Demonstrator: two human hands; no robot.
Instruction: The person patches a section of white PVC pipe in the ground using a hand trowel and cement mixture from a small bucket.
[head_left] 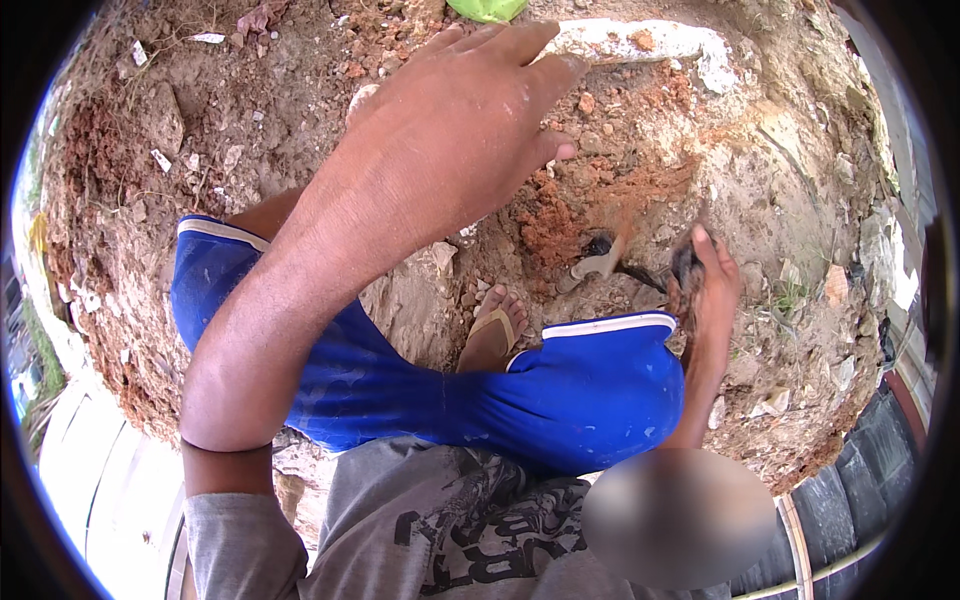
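Observation:
My left hand [475, 115] reaches out over the dug-up soil, its fingers stretched and apart, with nothing seen in them. Just beyond its fingertips is a bright green rounded thing [487, 9], partly cut off by the picture's top. A long whitish, dirt-smeared piece [640, 42] lies to the right of those fingers. Lower on the right, my right hand [712, 280] is closed around a dark object [684, 268], blurred and partly hidden by the fingers. A dark thin length runs leftward from it toward a pale curved piece [597, 264] at the loose reddish soil [550, 225].
My sandalled foot [495, 325] stands between my knees, in blue shorts [600, 390]. Stones and pale fragments [770, 403] are scattered over the uneven ground. Grass [790, 295] grows at the right. Dark sheets or blocks [850, 500] line the lower right edge.

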